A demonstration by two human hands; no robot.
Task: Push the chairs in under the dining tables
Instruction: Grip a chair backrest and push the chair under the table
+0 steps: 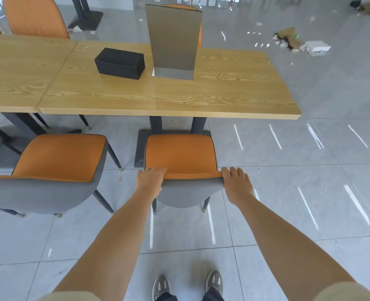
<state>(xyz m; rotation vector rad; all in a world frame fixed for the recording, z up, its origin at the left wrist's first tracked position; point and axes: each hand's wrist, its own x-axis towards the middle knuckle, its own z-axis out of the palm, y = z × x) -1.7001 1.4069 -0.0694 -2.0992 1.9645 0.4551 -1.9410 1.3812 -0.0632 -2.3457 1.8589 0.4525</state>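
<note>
An orange-and-grey chair (180, 156) stands in front of me, its seat facing the wooden dining table (179, 98) and a short way out from the table's near edge. My left hand (150, 179) grips the left end of the chair's backrest top. My right hand (236, 183) grips the right end, fingers curled over the rim. A second orange-and-grey chair (56, 161) stands to the left, also out from the table and turned slightly.
A black box (120, 63) and an upright grey sign stand (173, 42) sit on the table. More orange chairs (34, 16) stand beyond it. The dark table base (140, 146) lies under the chair's front. Debris (297, 43) lies on the tiled floor at far right.
</note>
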